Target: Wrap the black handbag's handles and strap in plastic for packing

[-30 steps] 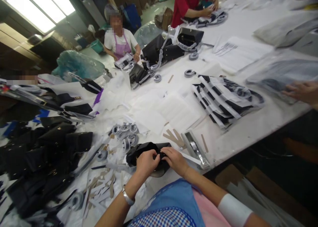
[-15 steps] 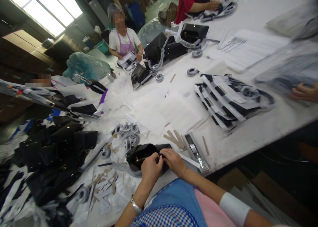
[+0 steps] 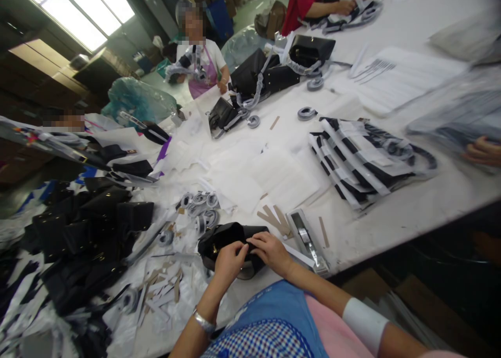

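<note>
A black handbag (image 3: 230, 231) with small gold-coloured metal fittings lies at the near table edge, its mouth open. My left hand (image 3: 230, 260) is closed on the bag's near edge, thumb and forefinger together. My right hand (image 3: 273, 252) grips the same edge from the right, fingertips close to my left thumb. What lies under the fingertips is hidden. Just right of my right hand rests a metal stapler-like tool (image 3: 307, 240). Brown card strips (image 3: 274, 221) lie behind it, and wrapped coiled straps (image 3: 200, 204) sit beyond the bag.
To the left is a heap of black bags (image 3: 90, 227), with paper and card scraps (image 3: 164, 290) nearer me. Wrapped flat black-and-white pieces (image 3: 360, 159) lie at right. Across the table (image 3: 376, 227), a co-worker in a purple apron (image 3: 205, 73) and one in red (image 3: 299, 8) handle items.
My left hand has shifted slightly left and my right hand slightly back along the bag's edge. The bag has tilted a little. The purple-aproned co-worker has lifted a wrapped strap.
</note>
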`<state>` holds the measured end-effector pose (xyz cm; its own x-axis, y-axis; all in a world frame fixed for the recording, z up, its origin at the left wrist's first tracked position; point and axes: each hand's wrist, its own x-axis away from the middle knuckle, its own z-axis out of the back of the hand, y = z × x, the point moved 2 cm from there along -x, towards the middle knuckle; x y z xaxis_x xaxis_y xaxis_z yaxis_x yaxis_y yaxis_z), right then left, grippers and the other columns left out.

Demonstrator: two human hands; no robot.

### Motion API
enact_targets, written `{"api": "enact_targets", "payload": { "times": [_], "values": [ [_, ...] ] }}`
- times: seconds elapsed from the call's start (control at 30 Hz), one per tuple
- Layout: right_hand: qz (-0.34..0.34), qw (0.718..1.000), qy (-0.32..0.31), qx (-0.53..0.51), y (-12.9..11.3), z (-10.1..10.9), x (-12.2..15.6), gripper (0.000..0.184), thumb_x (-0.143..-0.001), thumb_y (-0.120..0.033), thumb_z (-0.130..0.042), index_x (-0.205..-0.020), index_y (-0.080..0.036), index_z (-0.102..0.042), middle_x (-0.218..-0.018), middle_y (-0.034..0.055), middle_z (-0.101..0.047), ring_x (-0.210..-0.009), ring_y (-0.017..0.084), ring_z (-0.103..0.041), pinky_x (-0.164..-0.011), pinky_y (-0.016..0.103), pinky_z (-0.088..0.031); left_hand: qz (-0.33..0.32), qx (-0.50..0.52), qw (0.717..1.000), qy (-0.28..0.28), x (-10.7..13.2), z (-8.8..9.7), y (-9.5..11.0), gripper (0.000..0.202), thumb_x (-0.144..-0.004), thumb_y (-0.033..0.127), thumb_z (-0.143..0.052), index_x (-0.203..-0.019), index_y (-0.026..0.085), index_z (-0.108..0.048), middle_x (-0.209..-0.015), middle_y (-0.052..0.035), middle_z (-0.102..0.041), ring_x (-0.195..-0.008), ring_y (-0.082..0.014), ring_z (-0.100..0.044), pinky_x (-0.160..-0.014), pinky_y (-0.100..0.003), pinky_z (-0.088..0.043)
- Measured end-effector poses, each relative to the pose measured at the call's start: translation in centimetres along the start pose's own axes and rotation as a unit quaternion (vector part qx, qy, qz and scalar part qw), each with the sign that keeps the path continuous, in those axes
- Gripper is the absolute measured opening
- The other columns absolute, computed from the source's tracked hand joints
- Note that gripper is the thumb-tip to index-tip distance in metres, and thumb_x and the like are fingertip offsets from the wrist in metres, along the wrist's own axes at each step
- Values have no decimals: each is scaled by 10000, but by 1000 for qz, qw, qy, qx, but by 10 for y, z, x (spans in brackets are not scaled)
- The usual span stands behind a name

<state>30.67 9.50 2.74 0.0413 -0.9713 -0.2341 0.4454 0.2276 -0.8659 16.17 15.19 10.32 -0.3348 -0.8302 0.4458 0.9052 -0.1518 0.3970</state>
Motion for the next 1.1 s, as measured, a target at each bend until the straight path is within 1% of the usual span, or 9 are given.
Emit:
{"api": "enact_targets", "payload": {
  "times": [0.1, 0.2, 0.3, 0.47, 0.6, 0.73, 0.87, 0.97, 1.1],
  "values": [
    [13, 1000, -5, -10, 1, -1, -2, 286, -856, -106, -617, -1122, -205, -651, -1037, 79, -673, -977, 225, -603, -867, 374, -535, 7, -13, 1000, -1, -2, 2, 5, 314, -884, 361, -493, -732, 188, -707, -713, -26, -712, -696, -187, -643, -618, -248, -377],
    [22, 1000, -7, -10, 1, -1, -2, 252, -864, -110, -599, -1100, -185, -643, -1033, 93, -662, -983, 242, -584, -872, 398, -525, 1, -20, 1000, -4, -2, 3, 12, 266, -865, 331, -524, -742, 196, -718, -719, -36, -718, -712, -198, -644, -613, -254, -357],
    [34, 999, -21, -11, 0, -1, -1, 238, -866, -113, -591, -1080, -205, -640, -1010, 79, -660, -971, 243, -578, -863, 399, -518, -18, -8, 1000, -19, -2, 1, 15, 217, -850, 308, -554, -745, 208, -716, -744, -24, -728, -737, -188, -652, -638, -245, -373],
    [17, 1000, -24, -10, 0, 0, -3, 251, -861, -154, -634, -1105, -214, -619, -1041, 81, -658, -992, 251, -579, -898, 422, -490, -10, 13, 1000, 2, 0, 3, 3, 229, -858, 356, -553, -766, 195, -688, -728, -28, -703, -719, -191, -641, -648, -252, -400],
    [6, 1000, -22, -21, -1, 3, -5, 265, -841, -148, -667, -1090, -227, -622, -1033, 61, -663, -995, 238, -585, -903, 405, -489, -45, 53, 997, 18, 3, 3, -4, 144, -861, 324, -552, -879, 205, -632, -776, -1, -674, -743, -164, -634, -696, -238, -441],
    [-3, 999, -17, -35, -2, 5, -4, 306, -821, -97, -662, -1095, -230, -632, -1031, 56, -660, -1009, 224, -579, -894, 372, -502, -54, 73, 995, 41, 1, -5, -5, 44, -836, 234, -544, -823, 205, -574, -722, 12, -625, -695, -158, -615, -673, -244, -454],
    [-24, 999, -11, -48, -1, 5, -3, 322, -804, -79, -662, -1088, -230, -643, -1045, 58, -657, -1019, 223, -578, -901, 377, -507, -72, 83, 993, 52, -1, -8, -2, 27, -822, 209, -560, -801, 210, -577, -730, 16, -622, -700, -154, -606, -685, -246, -452],
    [-53, 997, -3, -56, 0, 4, -1, 396, -785, -92, -683, -1153, -229, -633, -1073, 71, -660, -1041, 242, -578, -920, 415, -503, -80, 87, 991, 58, 1, -6, -6, 90, -836, 210, -560, -911, 212, -610, -785, 3, -653, -735, -163, -627, -711, -260, -469],
    [-93, 993, 11, -78, 1, 0, 4, 419, -777, -71, -665, -1160, -238, -670, -1139, 91, -663, -1087, 259, -580, -963, 461, -486, -101, 90, 989, 57, 6, -8, -14, 300, -860, 227, -573, -1157, 243, -618, -1024, -42, -705, -923, -202, -663, -856, -314, -497]
  ]
}}
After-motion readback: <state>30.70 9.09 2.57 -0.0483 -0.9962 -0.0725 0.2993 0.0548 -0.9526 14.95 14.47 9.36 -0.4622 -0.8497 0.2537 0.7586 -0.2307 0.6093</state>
